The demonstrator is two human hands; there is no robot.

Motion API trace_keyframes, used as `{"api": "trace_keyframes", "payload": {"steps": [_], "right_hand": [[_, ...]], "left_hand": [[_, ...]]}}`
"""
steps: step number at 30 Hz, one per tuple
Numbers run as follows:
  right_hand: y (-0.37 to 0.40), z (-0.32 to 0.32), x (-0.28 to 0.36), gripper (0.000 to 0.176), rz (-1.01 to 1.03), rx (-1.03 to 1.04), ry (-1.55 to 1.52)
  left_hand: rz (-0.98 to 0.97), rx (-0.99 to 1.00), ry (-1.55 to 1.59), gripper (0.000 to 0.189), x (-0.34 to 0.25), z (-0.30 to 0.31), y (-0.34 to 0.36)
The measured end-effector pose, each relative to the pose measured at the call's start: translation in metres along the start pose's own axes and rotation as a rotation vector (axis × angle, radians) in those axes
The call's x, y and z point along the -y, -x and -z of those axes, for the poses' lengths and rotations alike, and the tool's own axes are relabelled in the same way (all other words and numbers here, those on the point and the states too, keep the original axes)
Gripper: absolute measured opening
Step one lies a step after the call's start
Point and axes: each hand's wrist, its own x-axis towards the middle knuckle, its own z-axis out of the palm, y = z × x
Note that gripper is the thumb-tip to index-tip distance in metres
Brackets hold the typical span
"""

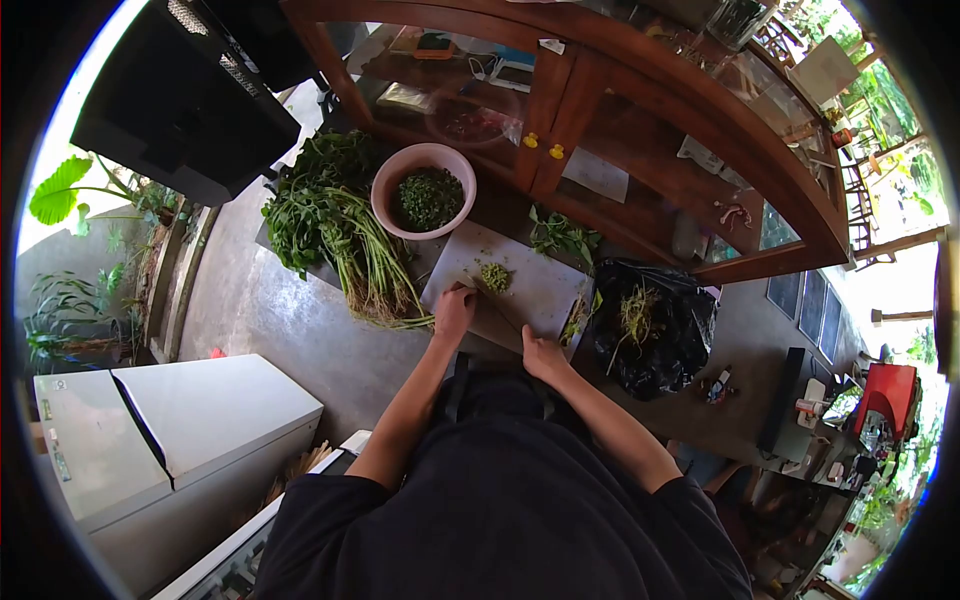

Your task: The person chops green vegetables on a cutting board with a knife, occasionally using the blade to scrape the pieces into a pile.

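On a white cutting board (520, 262) lies a small pile of chopped green stems (494, 278). My left hand (455, 308) is closed at the board's left side, by the tip end of a knife (500, 307); whether it grips anything is too small to tell. The knife's handle end is in my right hand (541, 352), at the board's near edge. Behind the board a pink bowl (424, 153) holds chopped green leaves (428, 200). Bunches of leafy greens with roots (350, 235) lie to the left. Loose leaves (562, 236) rest at the board's far right corner.
A black plastic bag (655, 365) with root scraps (637, 313) is right of the board. A wooden glass-door cabinet (570, 110) stands behind. At the lower left is a white refrigerator (215, 405). Small items (716, 388) lie further right.
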Motion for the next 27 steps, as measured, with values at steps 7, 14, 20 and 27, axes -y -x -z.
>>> {"api": "trace_keyframes", "payload": {"steps": [7,14,20,27], "right_hand": [[0.024,-0.013,-0.028,0.058,0.007,0.000,0.069],[0.018,-0.003,-0.011,0.053,-0.008,-0.032,0.042],[0.016,-0.001,-0.015,0.049,-0.001,-0.075,0.057],[0.021,0.007,-0.017,0.034,0.004,-0.178,0.089]], "left_hand": [[-0.005,-0.027,0.046,0.014,-0.003,0.001,0.002],[-0.030,-0.010,0.011,0.018,0.002,0.000,0.005],[-0.030,0.019,0.056,0.021,0.003,0.002,0.008],[-0.046,0.025,0.021,0.021,0.007,0.001,0.006]]}}
